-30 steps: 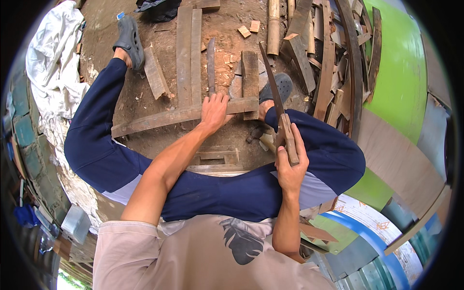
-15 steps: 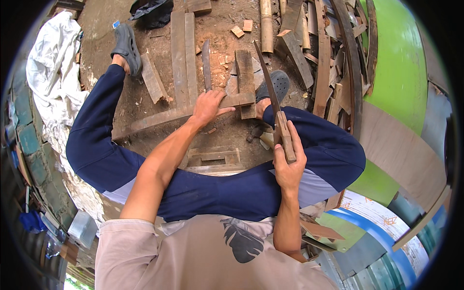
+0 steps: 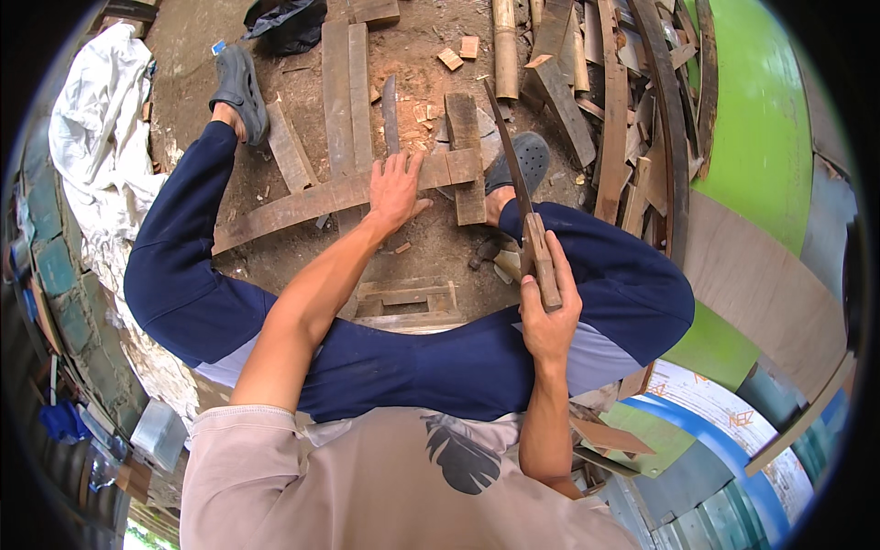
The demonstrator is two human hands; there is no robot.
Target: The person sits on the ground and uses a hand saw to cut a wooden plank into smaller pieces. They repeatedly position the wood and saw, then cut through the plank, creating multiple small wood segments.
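My left hand (image 3: 394,191) grips a long wooden plank (image 3: 312,199), its fingers laid across the broad face to the far edge and its thumb by the near edge. The plank's right end lies across a thick wooden block (image 3: 464,119); its left end reaches toward my left knee. A thin line crosses the plank near that right end. In my right hand (image 3: 550,316) is a handsaw (image 3: 541,261), held by its wooden handle over my right thigh. The blade points up and away, apart from the plank.
Two long boards (image 3: 346,101) and a dark machete-like blade (image 3: 391,115) lie beyond the plank. Scrap timber (image 3: 610,119) is heaped at the right, beside a green panel (image 3: 756,119). A small wooden frame (image 3: 406,301) sits between my legs. White cloth (image 3: 101,119) hangs at the left.
The plank has rolled so that its broad face shows on top instead of its narrow edge. My left hand has flattened over it; my right hand and the saw have stayed put.
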